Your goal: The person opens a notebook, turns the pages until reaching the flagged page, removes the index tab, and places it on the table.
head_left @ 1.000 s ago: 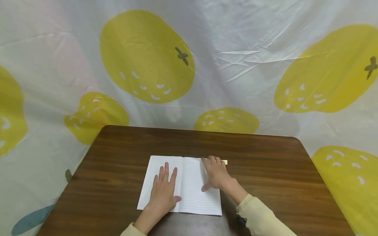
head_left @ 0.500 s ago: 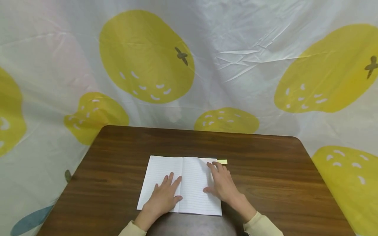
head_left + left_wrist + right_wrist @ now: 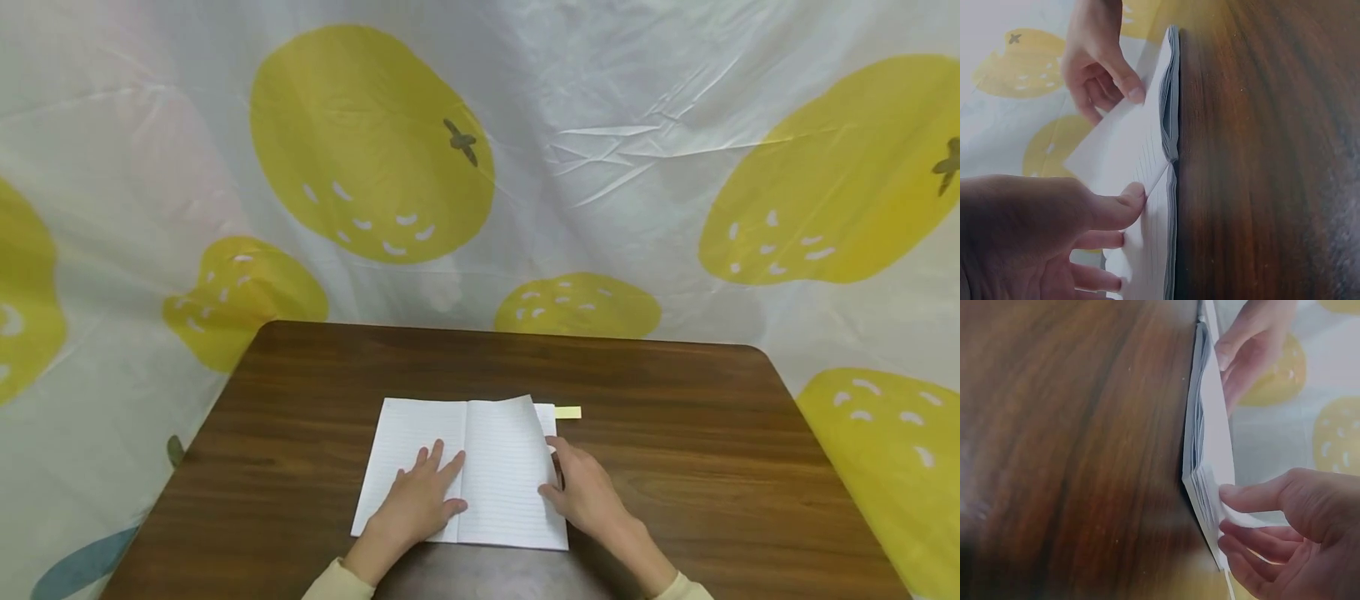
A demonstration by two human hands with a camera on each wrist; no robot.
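An open notebook [image 3: 461, 471] lies near the front edge of the brown surface [image 3: 675, 467]. Its left page is pressed flat under the left hand [image 3: 416, 504], fingers straight. The right page's lifted outer edge is pinched by the right hand [image 3: 588, 496].

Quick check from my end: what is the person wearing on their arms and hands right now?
Both hands are bare: no gloves, rings, or watch show on the left hand or the right hand. Each arm wears a pale cream long sleeve, the left sleeve and right sleeve ending at the wrist. No markings are visible on them.
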